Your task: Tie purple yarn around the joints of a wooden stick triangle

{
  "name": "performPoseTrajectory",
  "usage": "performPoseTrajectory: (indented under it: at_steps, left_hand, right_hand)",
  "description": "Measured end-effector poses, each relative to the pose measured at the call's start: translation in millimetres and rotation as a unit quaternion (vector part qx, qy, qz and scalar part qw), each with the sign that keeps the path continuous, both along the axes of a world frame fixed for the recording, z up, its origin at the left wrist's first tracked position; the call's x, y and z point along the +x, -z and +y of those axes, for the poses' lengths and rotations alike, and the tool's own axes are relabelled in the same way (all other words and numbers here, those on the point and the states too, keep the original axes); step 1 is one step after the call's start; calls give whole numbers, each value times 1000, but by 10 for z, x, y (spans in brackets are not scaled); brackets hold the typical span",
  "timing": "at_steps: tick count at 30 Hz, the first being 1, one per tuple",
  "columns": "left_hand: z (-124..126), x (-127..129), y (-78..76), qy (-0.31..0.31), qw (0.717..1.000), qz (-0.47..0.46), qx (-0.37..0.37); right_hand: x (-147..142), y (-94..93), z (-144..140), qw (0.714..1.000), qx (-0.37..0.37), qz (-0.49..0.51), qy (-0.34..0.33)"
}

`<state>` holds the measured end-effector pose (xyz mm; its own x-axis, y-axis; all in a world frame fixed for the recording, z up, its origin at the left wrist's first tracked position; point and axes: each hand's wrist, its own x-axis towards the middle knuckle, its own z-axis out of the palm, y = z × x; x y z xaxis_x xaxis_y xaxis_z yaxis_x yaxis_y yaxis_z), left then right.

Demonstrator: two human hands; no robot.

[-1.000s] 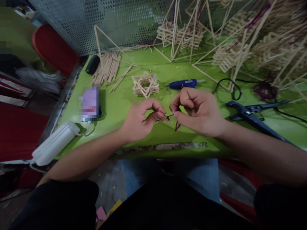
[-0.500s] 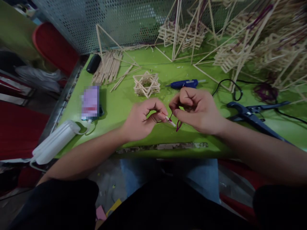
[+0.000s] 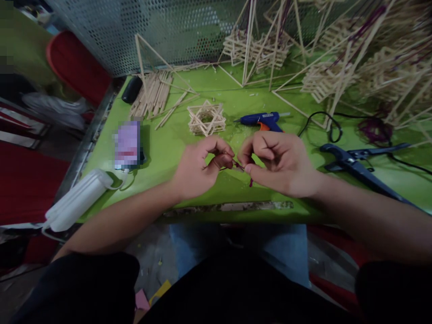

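My left hand [image 3: 199, 171] is closed in a pinch on a short pale stick [image 3: 239, 168]. Purple string [image 3: 251, 182] is looped at the stick, and a bit of it dangles below the right thumb. With thumb and forefinger, my right hand [image 3: 280, 164] pinches the string close beside the stick's end. The fingertips of both hands nearly meet over the green table [image 3: 216, 189]. Just beyond them stands a star-shaped piece of stacked wooden sticks [image 3: 206, 119]. A blue glue gun [image 3: 259, 119] lies behind my right hand.
Blue-handled cutters [image 3: 357, 166] and tangled purple string [image 3: 374, 130] lie at the right. Stick frames with woven bases [image 3: 256, 49] crowd the back right. Left are a bundle of sticks [image 3: 153, 96], a black case [image 3: 132, 89], a purple pack [image 3: 127, 141] and a white cylinder [image 3: 79, 200].
My right hand has come down and toward me, drawing the string close to the stick. The glue gun's orange trigger now shows. My left hand has barely moved.
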<state>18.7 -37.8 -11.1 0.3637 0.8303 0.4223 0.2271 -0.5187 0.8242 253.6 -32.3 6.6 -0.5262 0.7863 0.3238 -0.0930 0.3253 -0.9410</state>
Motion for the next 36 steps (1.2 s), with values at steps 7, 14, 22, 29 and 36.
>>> performPoseTrajectory:
  at_steps: [7, 14, 22, 29, 36]
  left_hand:
    - [-32, 1, -24, 35, 998, -6, -45]
    - [-30, -6, 6, 70, 994, -56, -54]
    - [-43, -9, 77, 86, 988, -111, -65]
    - [-35, 29, 70, 82, 975, -163, -125]
    - [8, 14, 94, 90, 969, -154, -168]
  right_hand:
    - [1, 51, 101, 998, 13, 14, 66]
    - [-37, 51, 100, 998, -33, -17, 59]
    - [-57, 53, 109, 993, -119, -6, -22]
    - [-33, 18, 138, 987, -153, 4, -54]
    - [-29, 32, 159, 995, -92, -16, 31]
